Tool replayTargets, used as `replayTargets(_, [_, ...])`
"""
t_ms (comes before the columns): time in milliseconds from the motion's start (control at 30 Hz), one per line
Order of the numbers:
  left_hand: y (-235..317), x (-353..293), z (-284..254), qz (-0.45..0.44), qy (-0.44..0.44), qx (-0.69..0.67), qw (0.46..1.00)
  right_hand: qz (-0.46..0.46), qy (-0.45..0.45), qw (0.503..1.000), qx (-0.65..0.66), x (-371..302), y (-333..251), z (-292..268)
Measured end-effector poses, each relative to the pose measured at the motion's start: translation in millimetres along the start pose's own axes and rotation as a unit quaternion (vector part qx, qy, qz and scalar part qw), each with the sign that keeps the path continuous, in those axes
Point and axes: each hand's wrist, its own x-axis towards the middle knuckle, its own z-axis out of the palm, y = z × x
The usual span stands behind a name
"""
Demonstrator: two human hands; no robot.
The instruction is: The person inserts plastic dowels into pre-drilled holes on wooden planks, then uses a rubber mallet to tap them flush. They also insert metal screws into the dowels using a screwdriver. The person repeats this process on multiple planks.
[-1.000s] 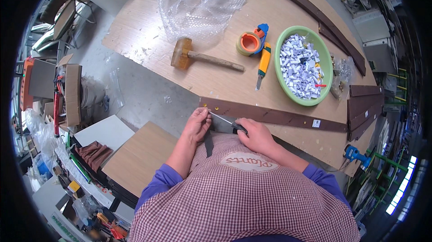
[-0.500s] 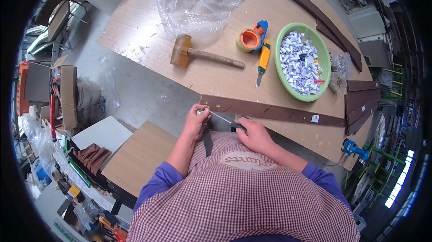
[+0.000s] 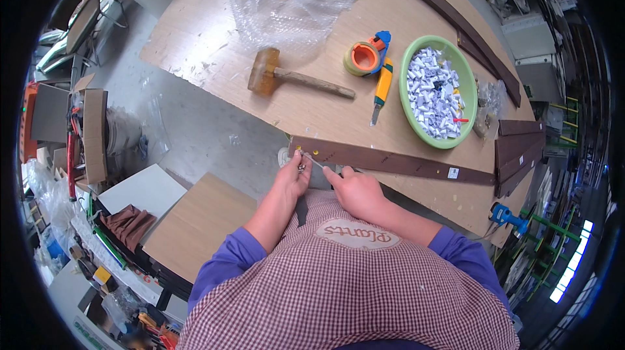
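Observation:
A dark brown board lies along the near edge of the table, with two yellow-lined holes at its left end and a white label further right. Over that left end, my left hand is closed, thumb and fingertips pinched by the hole. Small shiny metal pieces show among its fingers; their exact kind is too small to make out. My right hand grips a screwdriver whose thin metal shaft points left to the left fingertips. The handle is mostly hidden in the palm.
A mallet, a tape roll in an orange holder and a yellow utility knife lie beyond the board. A green bowl holds many white plugs. Bubble wrap, more brown boards and a blue power tool surround them.
Both hands have moved slightly; the left fingertips have come up onto the board's end by the hole. My right hand and the screwdriver have shifted left toward them.

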Motion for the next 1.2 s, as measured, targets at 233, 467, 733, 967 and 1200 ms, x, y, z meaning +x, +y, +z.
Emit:
replayTargets(233, [7.7,-5.0,-19.0,0.134,0.064,0.248,0.957,-0.006,-0.035,0.998,-0.05,19.4,-6.7,0.1])
replayTargets(467, [39.9,30.5,-24.8,0.312,-0.018,0.486,0.816,-0.009,-0.079,0.989,-0.126,53.2,-34.0,-24.6])
replayTargets(733, [42.6,34.6,-17.6,0.371,-0.029,0.589,0.717,0.005,-0.167,0.975,-0.147,99.1,-58.0,-31.4])
replayTargets(967, [41.5,20.7,-10.3,0.397,-0.006,0.618,0.678,0.043,-0.184,0.974,-0.129,105.7,-66.5,-46.2])
replayTargets(1200, [32.4,40.1,-18.0,0.373,0.0,0.569,0.733,0.052,-0.034,0.995,-0.082,54.7,-29.0,-58.0])
